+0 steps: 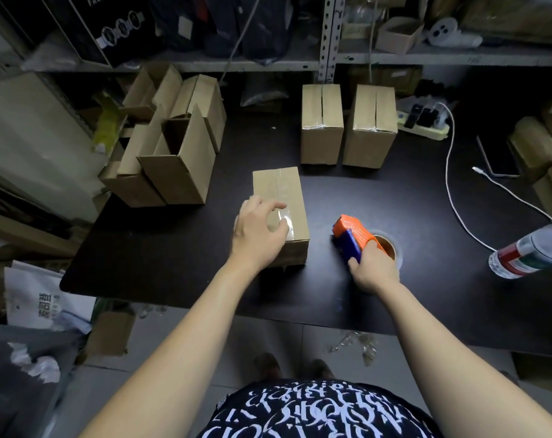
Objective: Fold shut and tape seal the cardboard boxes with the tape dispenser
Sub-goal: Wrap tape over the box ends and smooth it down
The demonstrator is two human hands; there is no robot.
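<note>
Table (394, 191): black top that carries all the boxes and the tools.
Shelf (328, 36): grey metal rack behind the table, packed with bags and cartons.
Open boxes (173, 165): a cluster of cardboard boxes at the table's back left, flaps up, leaning against one another.
Sealed boxes (321, 124): two closed boxes side by side at the back centre, each with clear tape along its top seam.
Front box (278, 188): lies closed near the front edge, left of centre, with a strip of clear tape down the middle of its top and over the near end.
Bottle (527, 251): clear plastic with a red and green label, at the right edge, well apart from the boxes.
Left hand (257, 235): over the near left corner of the front box, fingers bent above the taped top; I cannot tell whether it clasps the box or only rests there.
Right hand (375, 270): fingers wrapped round the rear of the tape dispenser, holding it firmly.
Tape dispenser (352, 230): orange and blue, down on the table just right of the front box, not touching it.
Cable (451, 191): white, winding across the right side of the table.
Power strip (426, 128): at the back right, beside the sealed boxes.
</note>
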